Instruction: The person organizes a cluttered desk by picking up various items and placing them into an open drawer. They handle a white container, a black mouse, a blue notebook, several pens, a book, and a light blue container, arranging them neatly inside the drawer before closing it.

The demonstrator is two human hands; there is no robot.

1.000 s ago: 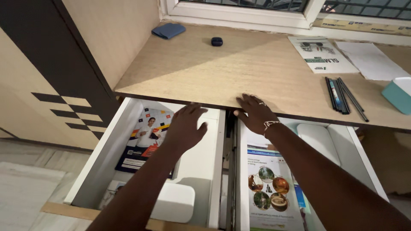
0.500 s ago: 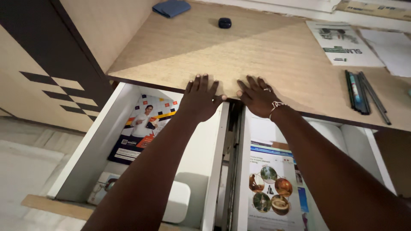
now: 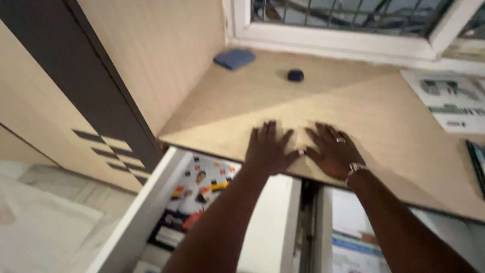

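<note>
Both my hands lie flat, palms down, side by side on the front edge of a light wooden desk top (image 3: 353,106). My left hand (image 3: 269,148) has its fingers spread and holds nothing. My right hand (image 3: 335,151), with a ring and a wrist bracelet, rests beside it, thumbs almost touching. Below them two white drawers stand pulled out: the left drawer (image 3: 146,207) holds a colourful booklet (image 3: 194,199), the right drawer (image 3: 323,222) holds a printed leaflet (image 3: 353,253).
A folded blue cloth (image 3: 234,58) and a small dark round case (image 3: 295,75) lie at the back of the desk near the white window frame (image 3: 333,38). A printed sheet (image 3: 452,101) lies at right. A dark-and-beige cupboard (image 3: 76,96) stands at left.
My hands moved from the drawers' edge up onto the desk top and lie flat. The view has lifted and shifted, showing the window and less of the drawers.
</note>
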